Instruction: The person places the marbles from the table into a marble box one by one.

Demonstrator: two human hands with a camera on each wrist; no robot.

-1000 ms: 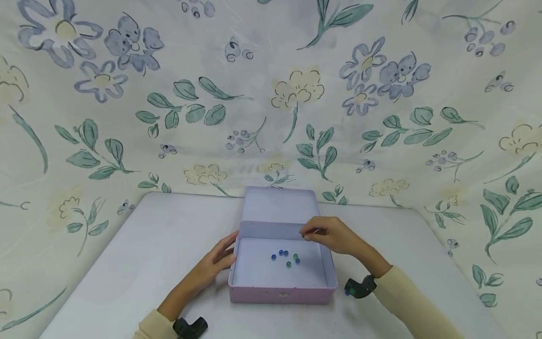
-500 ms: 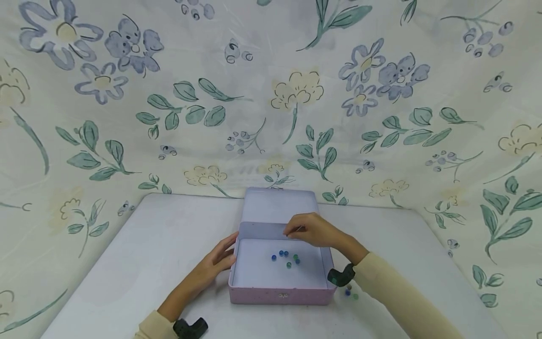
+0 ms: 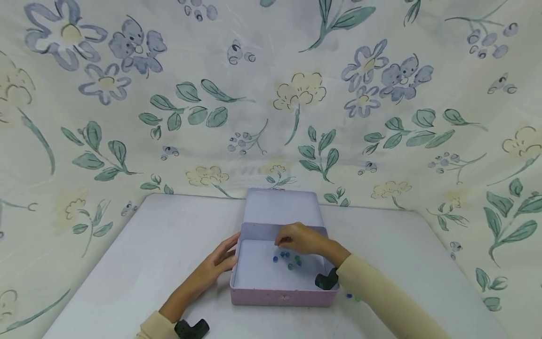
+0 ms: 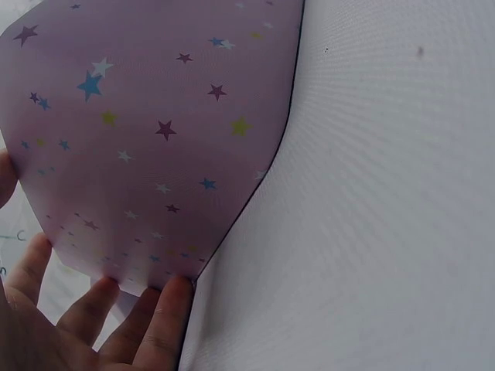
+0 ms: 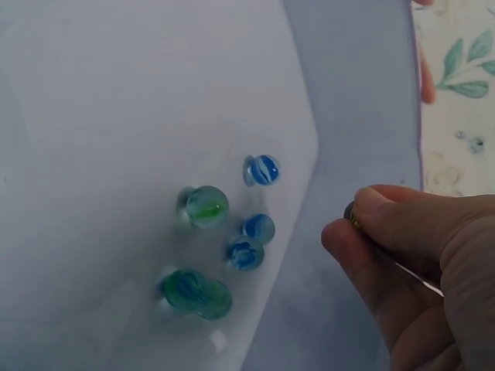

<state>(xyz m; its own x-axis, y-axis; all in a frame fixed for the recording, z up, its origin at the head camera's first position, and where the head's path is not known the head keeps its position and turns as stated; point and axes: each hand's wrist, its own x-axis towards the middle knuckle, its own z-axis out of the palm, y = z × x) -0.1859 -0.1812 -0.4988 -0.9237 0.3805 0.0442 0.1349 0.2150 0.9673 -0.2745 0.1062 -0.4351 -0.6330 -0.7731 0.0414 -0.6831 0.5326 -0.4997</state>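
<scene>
Head view: the right grip (image 3: 299, 238) is over the box (image 3: 262, 297), thumb and fingertip pinching a marble (image 5: 350, 214) mostly hidden between them. Blue and green marbles (image 5: 207, 207) lie in the box. The left grip (image 3: 213, 261), fingers extended, touches the left side of the box, which sits on the counter (image 3: 127, 263).

A flowered curtain (image 3: 262, 56) is hanging behind and beside a white worktop (image 3: 156, 230), making a booth-like corner. It is hiding the surroundings, leaving home or workplace impossible to tell.
</scene>
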